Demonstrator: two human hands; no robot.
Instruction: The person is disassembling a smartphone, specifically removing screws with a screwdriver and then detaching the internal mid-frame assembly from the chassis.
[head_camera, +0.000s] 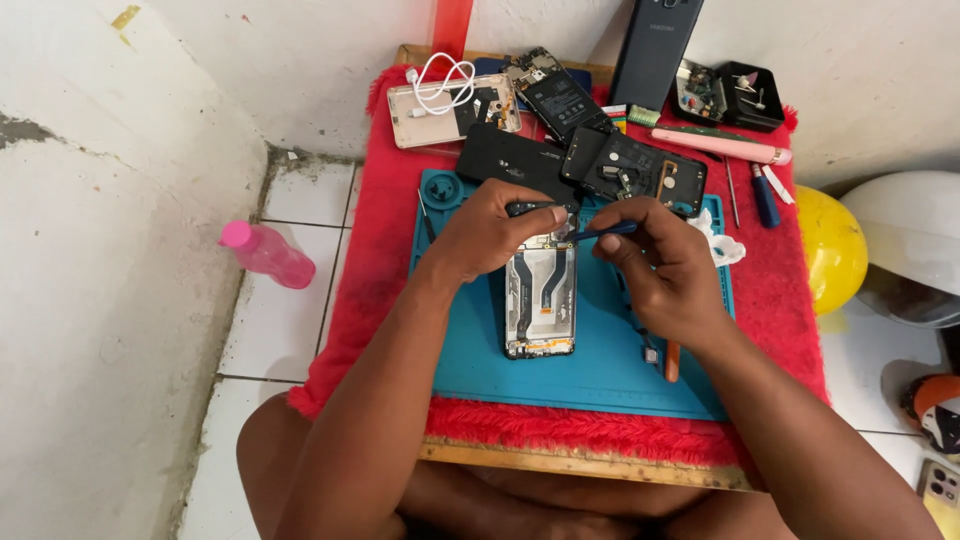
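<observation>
An opened phone (540, 300) with its back off lies on a teal work mat (600, 370), its flex cable and bare frame showing. My left hand (490, 230) rests on the phone's upper end and pinches a small dark part there. My right hand (660, 265) holds a thin blue tool (600, 232) whose tip points at the same upper end of the phone. Both forearms reach in from the bottom of the view.
A red fuzzy cloth (380, 300) covers the low wooden table. Behind the mat lie several dismantled phones (630, 170), a white cable (440, 85), a black parts tray (740, 95) and screwdrivers (765, 195). A pink bottle (270, 255) lies on the tiled floor at left, helmets (835, 245) at right.
</observation>
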